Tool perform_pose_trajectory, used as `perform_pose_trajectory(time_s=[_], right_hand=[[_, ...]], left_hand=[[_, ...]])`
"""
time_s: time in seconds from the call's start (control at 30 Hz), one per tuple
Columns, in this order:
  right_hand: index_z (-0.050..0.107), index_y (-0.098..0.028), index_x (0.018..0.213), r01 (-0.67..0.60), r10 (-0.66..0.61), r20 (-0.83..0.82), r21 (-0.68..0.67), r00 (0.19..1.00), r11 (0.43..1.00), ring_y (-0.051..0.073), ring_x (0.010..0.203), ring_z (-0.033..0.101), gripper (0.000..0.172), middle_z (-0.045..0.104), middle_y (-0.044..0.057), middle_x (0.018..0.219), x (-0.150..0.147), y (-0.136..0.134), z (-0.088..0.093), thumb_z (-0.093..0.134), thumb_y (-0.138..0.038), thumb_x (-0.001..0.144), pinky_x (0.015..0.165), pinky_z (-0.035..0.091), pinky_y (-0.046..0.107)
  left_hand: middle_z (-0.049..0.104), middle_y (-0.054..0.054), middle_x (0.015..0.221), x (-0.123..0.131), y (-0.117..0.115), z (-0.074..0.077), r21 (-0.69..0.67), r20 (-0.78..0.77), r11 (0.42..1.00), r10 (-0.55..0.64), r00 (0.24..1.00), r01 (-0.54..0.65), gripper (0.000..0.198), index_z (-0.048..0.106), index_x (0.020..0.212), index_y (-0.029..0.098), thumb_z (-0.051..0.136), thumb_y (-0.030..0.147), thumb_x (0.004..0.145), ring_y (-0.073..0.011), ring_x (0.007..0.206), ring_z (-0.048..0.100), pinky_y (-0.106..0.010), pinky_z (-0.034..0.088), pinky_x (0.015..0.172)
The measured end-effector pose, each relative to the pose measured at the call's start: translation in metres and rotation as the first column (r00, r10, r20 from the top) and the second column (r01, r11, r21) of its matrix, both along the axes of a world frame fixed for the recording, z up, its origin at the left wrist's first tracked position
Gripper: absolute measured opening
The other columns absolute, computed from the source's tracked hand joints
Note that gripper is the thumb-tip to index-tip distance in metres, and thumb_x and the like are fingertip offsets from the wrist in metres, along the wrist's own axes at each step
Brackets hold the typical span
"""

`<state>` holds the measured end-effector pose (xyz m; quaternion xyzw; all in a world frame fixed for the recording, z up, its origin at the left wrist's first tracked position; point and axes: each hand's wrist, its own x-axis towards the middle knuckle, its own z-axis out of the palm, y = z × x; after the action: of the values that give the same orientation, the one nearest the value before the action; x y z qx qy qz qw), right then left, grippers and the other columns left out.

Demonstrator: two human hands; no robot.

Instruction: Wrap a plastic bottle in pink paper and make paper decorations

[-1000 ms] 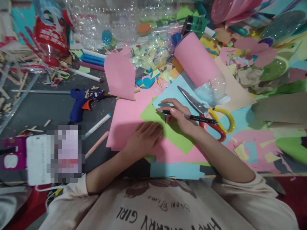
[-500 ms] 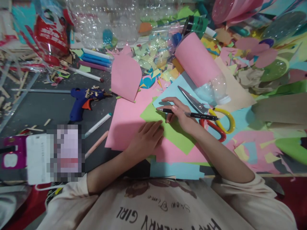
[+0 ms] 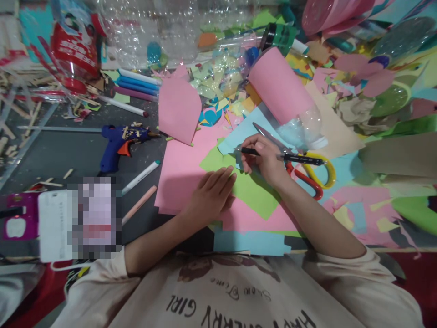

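My right hand (image 3: 264,159) is closed around a black pen (image 3: 300,158), whose tip points left over the sheets. Flat on the green paper (image 3: 261,196) and pink paper (image 3: 177,182) lies my left hand (image 3: 213,191), fingers stretched out and holding nothing. Light blue paper (image 3: 235,136) reaches under my right hand. Behind that hand are scissors (image 3: 329,175) with one yellow and one red handle, their blades partly hidden. A pink-wrapped plastic bottle (image 3: 280,82) lies beyond them.
On the left are a blue glue gun (image 3: 111,148), a green-tipped marker (image 3: 139,177), a peach marker (image 3: 139,205) and a white device (image 3: 54,225). A pink cut shape (image 3: 179,109) lies behind my left hand. Paper scraps (image 3: 362,218) cover the right side.
My right hand has shifted slightly right with the pen, and its fingers are more curled. The pen tip has moved right. My left hand has moved slightly.
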<state>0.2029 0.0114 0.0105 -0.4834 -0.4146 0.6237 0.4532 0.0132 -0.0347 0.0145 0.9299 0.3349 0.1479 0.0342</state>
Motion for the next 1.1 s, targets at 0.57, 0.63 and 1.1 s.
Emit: perform_pose_trajectory(time_s=[0.57,0.63,1.1], right_hand=[[0.062,-0.019,0.070,-0.191,0.124,0.457,0.102,0.881,0.976,0.011,0.058,0.052,0.010,0.062,-0.001,0.062,-0.0085,-0.0071,0.0026,0.060,-0.027,0.075,0.056,0.039,0.026],[0.061,-0.018,0.071,-0.214,0.137,0.465,0.118,0.875,0.970,0.011,0.059,0.053,0.011,0.063,-0.001,0.064,-0.0082,-0.0067,0.0023,0.059,-0.028,0.077,0.057,0.039,0.026],[0.060,-0.018,0.073,-0.239,0.156,0.511,0.101,0.845,0.966,0.012,0.061,0.053,0.012,0.063,0.000,0.065,-0.0077,-0.0059,0.0057,0.057,-0.028,0.079,0.059,0.039,0.027]], left_hand=[[0.068,-0.017,0.125,-0.0008,-0.0026,0.0011,-0.011,-0.032,1.000,0.001,0.999,-0.002,0.037,0.063,0.123,0.006,0.048,0.027,0.097,-0.0267,0.116,0.063,-0.038,0.049,0.098],[0.069,-0.016,0.124,-0.0003,-0.0026,0.0020,-0.008,-0.039,1.000,0.009,0.999,-0.010,0.037,0.063,0.124,0.006,0.048,0.026,0.097,-0.0259,0.116,0.063,-0.037,0.049,0.098],[0.068,-0.016,0.125,0.0003,-0.0043,-0.0019,-0.018,-0.060,0.999,0.031,0.998,-0.032,0.041,0.059,0.131,0.008,0.046,0.027,0.098,-0.0248,0.119,0.061,-0.036,0.046,0.101]])
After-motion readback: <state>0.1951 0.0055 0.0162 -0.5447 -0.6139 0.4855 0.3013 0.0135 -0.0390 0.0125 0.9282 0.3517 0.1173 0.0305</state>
